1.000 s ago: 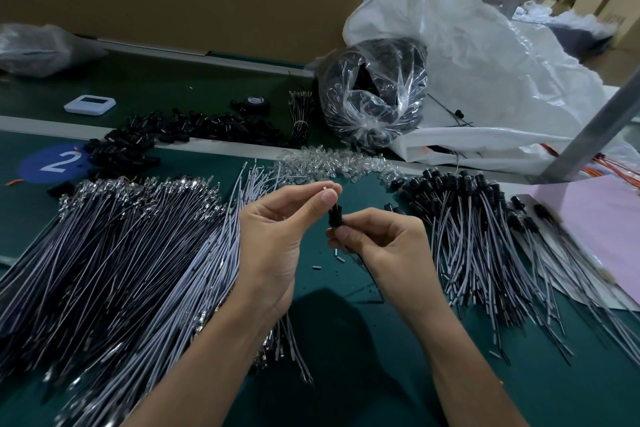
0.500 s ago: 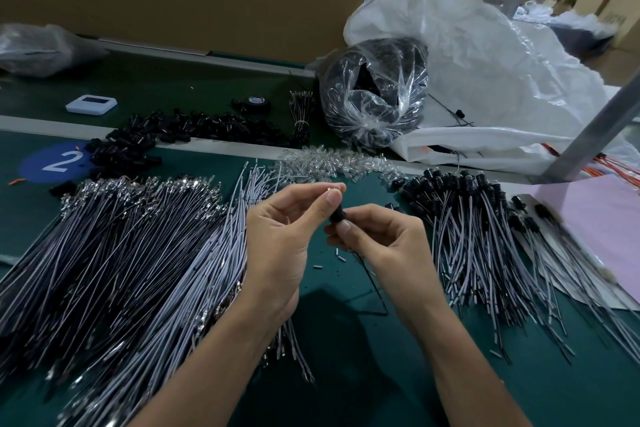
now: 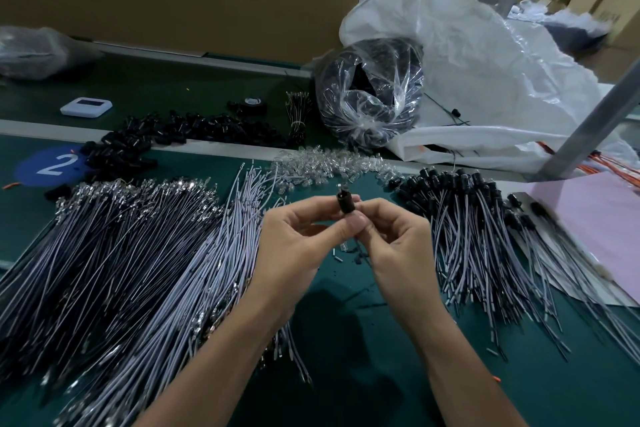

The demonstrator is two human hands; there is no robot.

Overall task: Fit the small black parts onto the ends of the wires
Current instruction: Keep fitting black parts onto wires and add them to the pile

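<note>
A small black part (image 3: 344, 203) stands upright between my two hands above the green mat, with a bright tip poking out of its top. My left hand (image 3: 294, 243) pinches it from the left. My right hand (image 3: 394, 239) grips its lower end with thumb and fingers, and a thin wire hangs below that hand. A big fan of loose grey wires (image 3: 114, 263) with metal ends lies to the left. Wires with black parts fitted (image 3: 460, 218) lie to the right. Loose black parts (image 3: 166, 135) are heaped at the back left.
Clear small pieces (image 3: 329, 166) are scattered behind my hands. A clear bag of black parts (image 3: 370, 94) and a big white sack (image 3: 485, 80) stand at the back right. A pink sheet (image 3: 595, 215) lies far right, a white device (image 3: 86, 107) back left.
Both hands have closed in on the black part. My left thumb has dropped off its top, so the part and its bright tip now stand out above my fingers.
</note>
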